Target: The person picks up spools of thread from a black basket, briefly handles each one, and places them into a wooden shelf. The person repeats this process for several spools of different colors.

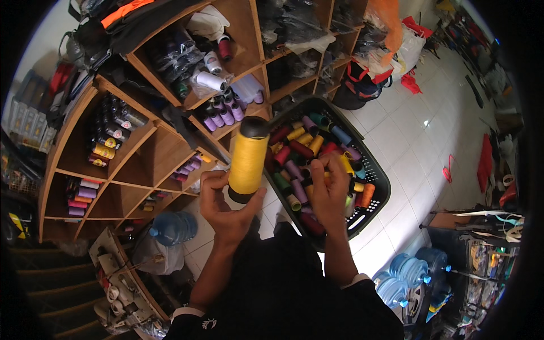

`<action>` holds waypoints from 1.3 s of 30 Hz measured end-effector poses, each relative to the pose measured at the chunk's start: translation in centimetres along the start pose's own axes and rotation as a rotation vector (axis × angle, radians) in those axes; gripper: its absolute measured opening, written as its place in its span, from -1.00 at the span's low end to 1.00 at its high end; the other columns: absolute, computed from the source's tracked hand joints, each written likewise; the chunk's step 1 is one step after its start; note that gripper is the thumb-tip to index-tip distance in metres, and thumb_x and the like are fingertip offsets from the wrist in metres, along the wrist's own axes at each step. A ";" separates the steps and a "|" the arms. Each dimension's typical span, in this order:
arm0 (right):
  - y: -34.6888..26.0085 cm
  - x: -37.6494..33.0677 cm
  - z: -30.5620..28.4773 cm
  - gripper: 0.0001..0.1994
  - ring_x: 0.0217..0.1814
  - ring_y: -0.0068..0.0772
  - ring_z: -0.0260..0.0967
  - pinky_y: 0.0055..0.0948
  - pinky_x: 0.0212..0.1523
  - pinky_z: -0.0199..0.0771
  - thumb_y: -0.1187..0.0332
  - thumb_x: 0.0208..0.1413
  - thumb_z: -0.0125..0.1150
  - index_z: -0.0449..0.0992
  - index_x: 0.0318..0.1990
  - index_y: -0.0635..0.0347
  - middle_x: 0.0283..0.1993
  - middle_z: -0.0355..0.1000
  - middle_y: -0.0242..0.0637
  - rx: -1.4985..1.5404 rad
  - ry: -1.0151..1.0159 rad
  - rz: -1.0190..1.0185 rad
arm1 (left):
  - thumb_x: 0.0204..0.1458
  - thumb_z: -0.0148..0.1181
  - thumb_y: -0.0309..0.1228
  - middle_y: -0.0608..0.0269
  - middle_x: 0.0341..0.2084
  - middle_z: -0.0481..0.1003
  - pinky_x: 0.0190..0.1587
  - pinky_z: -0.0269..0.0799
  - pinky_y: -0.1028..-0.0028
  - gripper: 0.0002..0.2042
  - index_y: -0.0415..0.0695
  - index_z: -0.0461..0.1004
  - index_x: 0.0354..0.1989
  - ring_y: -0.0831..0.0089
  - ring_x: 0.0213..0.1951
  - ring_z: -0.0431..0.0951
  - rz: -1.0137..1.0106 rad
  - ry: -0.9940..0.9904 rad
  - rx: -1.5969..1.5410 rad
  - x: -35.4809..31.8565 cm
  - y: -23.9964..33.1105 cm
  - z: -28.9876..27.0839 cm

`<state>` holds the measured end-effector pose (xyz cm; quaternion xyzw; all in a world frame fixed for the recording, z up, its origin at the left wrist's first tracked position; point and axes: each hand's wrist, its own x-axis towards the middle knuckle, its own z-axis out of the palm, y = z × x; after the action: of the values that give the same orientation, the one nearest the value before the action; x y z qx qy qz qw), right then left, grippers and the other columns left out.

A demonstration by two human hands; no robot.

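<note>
My left hand (224, 207) grips the lower end of a tall yellow thread spool (248, 158) with a black top, held upright in front of the wooden shelves. My right hand (330, 190) reaches into a black plastic basket (378, 173) filled with several thread spools (300, 150) in red, purple, yellow, green and orange. Its fingers are curled among the spools; what they hold, if anything, is hidden.
Wooden cubby shelves (141, 153) on the left hold purple, white and dark spools and bottles. Blue water jugs stand at the bottom left (173, 226) and bottom right (408, 272). Bags (368, 79) lie on the white tiled floor (419, 141) behind the basket.
</note>
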<state>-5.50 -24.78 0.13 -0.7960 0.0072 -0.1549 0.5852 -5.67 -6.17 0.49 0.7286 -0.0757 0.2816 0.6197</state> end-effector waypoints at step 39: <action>-4.3 -0.8 -1.1 -0.72 -0.13 -0.31 0.25 -0.42 -0.22 0.28 0.50 -0.21 0.38 0.61 -0.24 0.06 -0.21 0.33 -0.29 -0.289 0.078 -0.438 | -0.47 0.40 -0.72 0.20 -0.30 0.24 -0.26 0.35 0.43 -0.51 -0.13 0.43 -0.25 0.37 -0.28 0.33 0.417 -0.257 0.369 1.5 0.9 -0.7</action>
<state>-7.29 -24.32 4.20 -0.8474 -0.1207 -0.3057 0.4170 -5.09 -5.35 2.11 0.8273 -0.2488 0.3174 0.3911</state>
